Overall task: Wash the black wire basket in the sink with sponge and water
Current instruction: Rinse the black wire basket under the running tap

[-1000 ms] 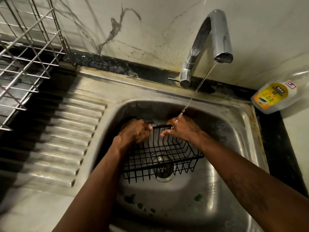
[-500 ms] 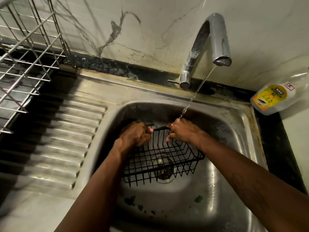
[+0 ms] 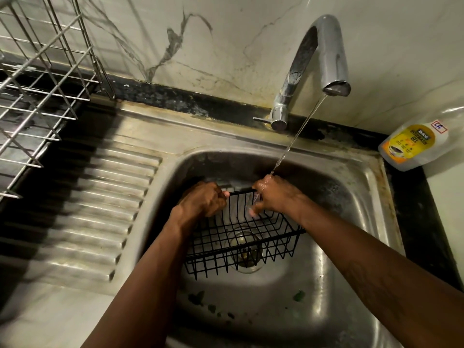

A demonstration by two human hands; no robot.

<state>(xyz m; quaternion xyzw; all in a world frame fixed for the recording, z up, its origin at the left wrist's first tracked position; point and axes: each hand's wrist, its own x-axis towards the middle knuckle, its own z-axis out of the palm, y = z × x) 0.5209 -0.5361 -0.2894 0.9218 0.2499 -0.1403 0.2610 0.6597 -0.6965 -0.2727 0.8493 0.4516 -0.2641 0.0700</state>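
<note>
The black wire basket [image 3: 241,242] sits tilted in the steel sink [image 3: 351,247], over the drain. My left hand [image 3: 203,199] grips the far rim at its left corner. My right hand [image 3: 273,194] grips the same rim further right, thumb inside the basket. A thin stream of water [image 3: 296,136] falls from the tap [image 3: 321,56] onto my right hand. No sponge is in sight.
A ribbed draining board [image 3: 100,197] lies left of the sink, with a steel dish rack [image 3: 37,84] at the far left. A bottle of dishwash gel [image 3: 411,144] lies at the right on the black counter. Green scraps [image 3: 298,295] dot the sink floor.
Both hands stay on the basket's far rim. My right thumb has slid further down inside the basket. The view has tilted up slightly.
</note>
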